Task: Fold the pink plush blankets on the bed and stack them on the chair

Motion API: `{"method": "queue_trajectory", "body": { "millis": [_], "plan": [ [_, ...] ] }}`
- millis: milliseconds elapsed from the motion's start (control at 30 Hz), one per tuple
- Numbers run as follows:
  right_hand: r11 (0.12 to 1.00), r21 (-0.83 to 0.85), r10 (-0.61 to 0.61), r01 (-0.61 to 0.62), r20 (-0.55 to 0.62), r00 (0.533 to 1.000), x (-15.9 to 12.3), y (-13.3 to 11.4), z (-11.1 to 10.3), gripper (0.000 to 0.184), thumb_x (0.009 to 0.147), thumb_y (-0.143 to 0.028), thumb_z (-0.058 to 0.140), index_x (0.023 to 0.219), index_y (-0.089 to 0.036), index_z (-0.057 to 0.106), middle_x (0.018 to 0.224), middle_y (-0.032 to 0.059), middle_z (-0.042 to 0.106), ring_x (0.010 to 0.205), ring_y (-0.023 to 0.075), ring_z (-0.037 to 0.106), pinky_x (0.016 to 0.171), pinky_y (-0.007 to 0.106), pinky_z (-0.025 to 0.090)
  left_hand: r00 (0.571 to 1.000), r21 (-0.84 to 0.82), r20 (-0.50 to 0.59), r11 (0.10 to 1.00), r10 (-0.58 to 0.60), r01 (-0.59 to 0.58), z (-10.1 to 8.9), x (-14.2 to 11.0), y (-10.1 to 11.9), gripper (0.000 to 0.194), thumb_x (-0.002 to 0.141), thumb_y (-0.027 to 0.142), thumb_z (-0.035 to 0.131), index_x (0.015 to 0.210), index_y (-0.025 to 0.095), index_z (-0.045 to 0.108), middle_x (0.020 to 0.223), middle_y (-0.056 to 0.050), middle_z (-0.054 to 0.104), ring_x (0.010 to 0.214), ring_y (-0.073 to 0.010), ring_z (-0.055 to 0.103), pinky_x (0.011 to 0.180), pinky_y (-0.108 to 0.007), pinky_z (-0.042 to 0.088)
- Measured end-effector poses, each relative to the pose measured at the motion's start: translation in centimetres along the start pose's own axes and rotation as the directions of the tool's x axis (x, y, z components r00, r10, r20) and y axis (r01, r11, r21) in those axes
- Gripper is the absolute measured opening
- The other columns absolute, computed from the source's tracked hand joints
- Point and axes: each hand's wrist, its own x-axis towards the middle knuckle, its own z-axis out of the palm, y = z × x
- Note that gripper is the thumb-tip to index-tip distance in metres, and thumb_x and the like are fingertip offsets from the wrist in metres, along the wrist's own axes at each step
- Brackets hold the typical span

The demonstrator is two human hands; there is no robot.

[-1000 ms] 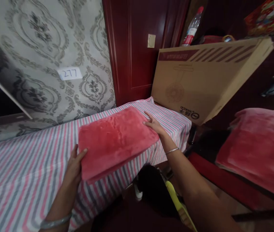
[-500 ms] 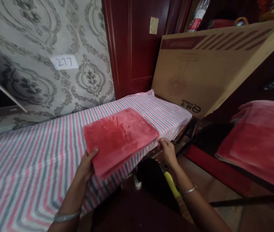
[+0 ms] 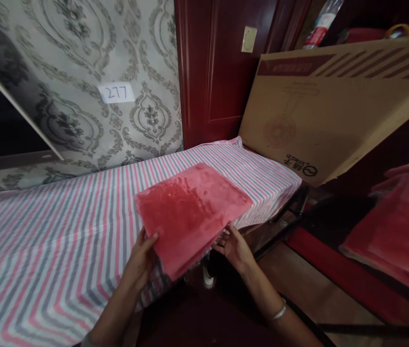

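Observation:
A folded red plush cloth (image 3: 193, 212) lies on the striped sheet, its near edge sticking out past the sheet's front side. On its left side, my left hand (image 3: 144, 255) grips the cloth with the thumb on top and the fingers hidden beneath. My right hand (image 3: 235, 248) is at the near right edge, palm turned up. Its fingers are spread under the edge and its thumb touches the cloth's rim. The striped sheet (image 3: 77, 236), in pink, grey and white, covers the long surface under the cloth.
A large cardboard box (image 3: 316, 111) leans at the back right, with a plastic bottle (image 3: 322, 26) above it. More red plush fabric (image 3: 399, 231) sits at the right. A dark screen (image 3: 2, 120) stands at the left, near a paper marked 277 (image 3: 116, 92) on the wall.
My right hand has moved left and down from the cloth's right corner to beneath its near edge, opening its fingers. My left hand keeps its grip. The view has shifted left.

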Motion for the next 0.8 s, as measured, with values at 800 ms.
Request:
{"method": "queue_trajectory", "body": {
  "millis": [800],
  "plan": [
    [0.953,-0.052,-0.303,0.299,-0.153,0.941,1.0,0.7,5.4,0.083,0.044,-0.055,0.091,0.112,-0.031,0.052,0.112,0.0030,0.069,0.098,0.0307,0.068,0.071,0.043,0.055,0.952,0.889,0.298,0.382,-0.067,-0.252,7.7,23.1,11.8,0.010,0.069,0.026,0.078,0.063,0.023,0.071,0.067,0.001,0.075,0.091,-0.0319,0.073,0.078,-0.035,0.062]
  ]
}}
